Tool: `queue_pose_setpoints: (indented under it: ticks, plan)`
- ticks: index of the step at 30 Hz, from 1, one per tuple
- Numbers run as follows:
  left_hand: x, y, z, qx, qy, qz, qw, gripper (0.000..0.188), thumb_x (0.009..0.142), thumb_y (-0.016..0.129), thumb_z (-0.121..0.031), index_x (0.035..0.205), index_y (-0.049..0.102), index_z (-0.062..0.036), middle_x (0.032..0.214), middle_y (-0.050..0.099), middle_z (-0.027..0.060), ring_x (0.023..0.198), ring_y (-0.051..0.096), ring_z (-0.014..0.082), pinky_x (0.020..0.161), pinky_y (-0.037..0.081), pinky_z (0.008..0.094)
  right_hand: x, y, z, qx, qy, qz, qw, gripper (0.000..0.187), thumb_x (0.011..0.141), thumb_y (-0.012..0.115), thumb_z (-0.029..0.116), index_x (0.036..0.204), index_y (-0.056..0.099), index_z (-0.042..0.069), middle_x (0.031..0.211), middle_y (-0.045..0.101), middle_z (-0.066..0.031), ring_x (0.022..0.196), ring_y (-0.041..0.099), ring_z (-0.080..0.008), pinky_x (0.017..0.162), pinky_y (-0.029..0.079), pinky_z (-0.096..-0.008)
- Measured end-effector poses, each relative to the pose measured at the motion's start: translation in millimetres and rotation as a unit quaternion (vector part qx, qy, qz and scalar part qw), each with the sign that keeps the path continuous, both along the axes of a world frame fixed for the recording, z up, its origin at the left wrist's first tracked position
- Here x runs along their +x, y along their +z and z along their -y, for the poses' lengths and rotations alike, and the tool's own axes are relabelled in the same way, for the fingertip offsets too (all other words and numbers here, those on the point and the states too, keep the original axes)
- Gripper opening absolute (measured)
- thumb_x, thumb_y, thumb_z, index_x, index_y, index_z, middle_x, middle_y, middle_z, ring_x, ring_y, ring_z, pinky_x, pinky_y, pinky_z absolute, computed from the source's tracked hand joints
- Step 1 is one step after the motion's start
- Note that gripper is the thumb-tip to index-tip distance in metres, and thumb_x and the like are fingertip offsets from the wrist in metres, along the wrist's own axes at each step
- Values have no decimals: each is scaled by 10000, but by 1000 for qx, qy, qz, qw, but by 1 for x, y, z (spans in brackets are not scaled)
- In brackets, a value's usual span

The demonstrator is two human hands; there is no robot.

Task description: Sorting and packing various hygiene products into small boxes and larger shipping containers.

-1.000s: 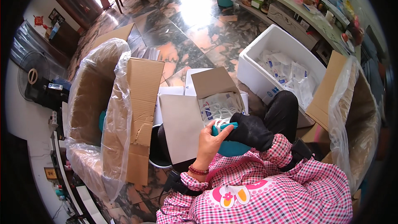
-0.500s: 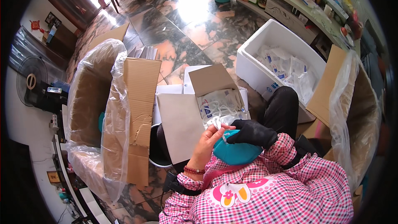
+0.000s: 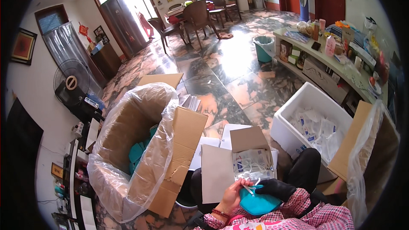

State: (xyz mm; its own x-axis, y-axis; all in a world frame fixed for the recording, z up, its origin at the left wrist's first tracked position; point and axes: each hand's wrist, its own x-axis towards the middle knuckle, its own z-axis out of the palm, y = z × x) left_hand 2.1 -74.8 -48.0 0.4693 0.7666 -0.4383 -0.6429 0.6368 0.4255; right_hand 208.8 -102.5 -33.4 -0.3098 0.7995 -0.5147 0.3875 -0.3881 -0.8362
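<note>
A teal folded face mask (image 3: 257, 205) with white straps (image 3: 250, 188) is held in front of my chest. My right hand (image 3: 277, 189), in a black glove, grips its upper right side. My bare left hand (image 3: 231, 194), with a red bead bracelet at the wrist, pinches the straps at the mask's upper left. Just beyond my hands stands an open small carton (image 3: 217, 172); clear printed packets (image 3: 252, 162) with white straps showing lie inside. More teal masks (image 3: 137, 153) rest in the big plastic-lined carton (image 3: 183, 132) on my left.
A white foam box (image 3: 283, 117) with several packets stands ahead to the right. Another lined carton (image 3: 352, 134) is close on my right. Under the left carton's flap sits a dark bin (image 3: 185, 194). Farther off are a cluttered sideboard (image 3: 298, 42), a teal bin (image 3: 263, 50) and chairs (image 3: 198, 21).
The view has tilted up, so the room shows more and my hands sit lower in the picture. Both hands keep hold of the mask and its straps.
</note>
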Motion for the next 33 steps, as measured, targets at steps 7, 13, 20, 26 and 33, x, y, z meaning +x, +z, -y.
queue_pose_setpoints:
  ticks: [7,13,20,26,33]
  plan:
    - [1,-25,-16,188,-102,-132,968,271,1049,482,-281,1035,579,-28,837,521,-14,768,474,70,676,399,197,-6,-40,-5,-41,28,-123,991,469,908,710,252,1299,596,19,1166,665,-87,1051,598,-138,972,458,-307]
    - [1,-3,-13,87,-145,122,978,273,1051,479,-294,964,577,-54,803,475,-36,723,409,45,626,331,204,0,-20,-5,-70,36,-93,993,467,901,713,268,1281,608,17,1164,669,-96,1049,604,-150,969,458,-312]
    - [18,-4,0,197,-37,-233,952,358,1067,445,-300,867,606,-50,608,389,-82,528,317,21,475,245,207,-12,17,1,-45,96,-4,994,558,846,747,387,1251,629,21,1115,688,-127,1011,634,-193,924,482,-337]
    - [12,16,-30,301,104,-381,868,253,1052,483,-240,961,634,-58,626,407,-79,559,377,27,497,307,220,-9,-7,2,31,66,-129,989,407,857,754,298,1136,675,12,999,710,-127,926,656,-181,857,516,-341]
    - [-40,39,-62,244,-32,-465,850,242,1010,558,-260,1126,553,-47,919,636,22,818,632,92,640,500,233,24,45,-29,19,-37,-43,998,227,849,729,146,1026,700,7,892,712,-101,817,654,-157,784,524,-325]
